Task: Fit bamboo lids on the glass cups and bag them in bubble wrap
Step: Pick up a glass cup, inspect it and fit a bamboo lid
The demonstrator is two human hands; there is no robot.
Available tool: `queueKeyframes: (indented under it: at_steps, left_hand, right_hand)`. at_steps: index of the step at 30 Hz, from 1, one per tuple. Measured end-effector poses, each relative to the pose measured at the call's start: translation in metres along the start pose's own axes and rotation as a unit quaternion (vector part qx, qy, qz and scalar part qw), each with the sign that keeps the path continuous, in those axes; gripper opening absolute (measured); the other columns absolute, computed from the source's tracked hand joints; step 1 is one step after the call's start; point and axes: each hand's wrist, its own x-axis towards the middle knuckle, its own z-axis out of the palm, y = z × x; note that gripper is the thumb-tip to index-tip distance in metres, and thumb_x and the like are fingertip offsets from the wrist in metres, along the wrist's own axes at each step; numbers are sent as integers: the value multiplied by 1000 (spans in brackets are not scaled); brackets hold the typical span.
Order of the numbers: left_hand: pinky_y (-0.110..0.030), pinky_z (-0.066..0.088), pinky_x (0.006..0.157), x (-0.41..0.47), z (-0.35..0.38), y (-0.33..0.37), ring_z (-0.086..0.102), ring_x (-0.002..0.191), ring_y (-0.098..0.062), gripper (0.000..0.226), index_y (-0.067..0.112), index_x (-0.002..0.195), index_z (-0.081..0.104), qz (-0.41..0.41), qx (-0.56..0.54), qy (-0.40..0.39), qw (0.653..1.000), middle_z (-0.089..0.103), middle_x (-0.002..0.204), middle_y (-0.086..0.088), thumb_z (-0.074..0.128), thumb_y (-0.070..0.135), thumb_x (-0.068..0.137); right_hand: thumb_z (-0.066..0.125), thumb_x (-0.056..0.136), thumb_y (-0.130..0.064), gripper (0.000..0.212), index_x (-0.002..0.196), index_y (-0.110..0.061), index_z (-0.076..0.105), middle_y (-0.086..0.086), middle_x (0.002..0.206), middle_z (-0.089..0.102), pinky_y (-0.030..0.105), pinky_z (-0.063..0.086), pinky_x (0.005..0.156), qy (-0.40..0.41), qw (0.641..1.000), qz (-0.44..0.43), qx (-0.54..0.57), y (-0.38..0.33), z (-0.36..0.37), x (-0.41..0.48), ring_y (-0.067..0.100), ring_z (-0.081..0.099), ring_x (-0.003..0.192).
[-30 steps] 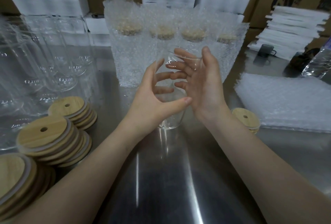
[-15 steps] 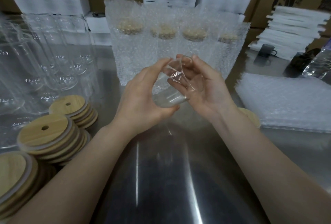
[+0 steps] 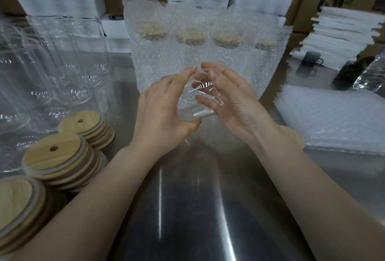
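Left hand [image 3: 160, 112] and right hand [image 3: 231, 98] both gripping tilted glass cup [image 3: 201, 102], above steel table [image 3: 187, 208]

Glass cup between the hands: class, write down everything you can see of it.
The glass cup is clear, plain and lidless, catching bright reflections. It is tilted in the air above the steel table, thick base lowest. The left hand curls round one side, the right hand holds the other.
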Motion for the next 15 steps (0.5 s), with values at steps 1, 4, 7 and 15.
queueKeyframes:
  at_steps: [1, 4, 7, 15]
  left_hand:
    - [-50, 45, 99, -1, 0, 0, 56, 118, -23, 90, 25, 145, 40, -9, -9, 5, 1000, 60, 128, 0, 77, 37, 64]
    - [-45, 45, 99, -1, 0, -1, 55, 117, -19, 94, 30, 145, 37, -30, -32, 15, 999, 59, 128, 0, 82, 33, 63]
    - [-41, 45, 100, -1, -1, -2, 52, 116, -11, 95, 40, 142, 32, -53, -66, 24, 996, 58, 127, 5, 80, 36, 60]
    - [-3, 33, 96, -1, -1, -5, 49, 120, 7, 93, 74, 120, 27, -86, -181, 36, 979, 50, 118, 30, 84, 38, 57]
  right_hand:
    - [75, 76, -28, 42, 115, -18, 60, 7, 115, 61, 36, 49, 98, -7, 1000, -2, -3, 1, -1, 0, 18, 61, 105]
    - [69, 77, -19, 42, 117, -24, 59, 6, 122, 62, 35, 45, 103, -22, 1000, -9, -2, 3, -1, 1, 15, 61, 110]
    - [65, 77, -12, 48, 124, -19, 55, 7, 127, 60, 34, 42, 107, -44, 999, -15, 16, 3, -2, 2, 15, 58, 116]
    - [73, 70, -11, 76, 140, -10, 44, 8, 137, 53, 37, 31, 117, -109, 992, -4, 67, 1, -9, 3, 25, 43, 139]
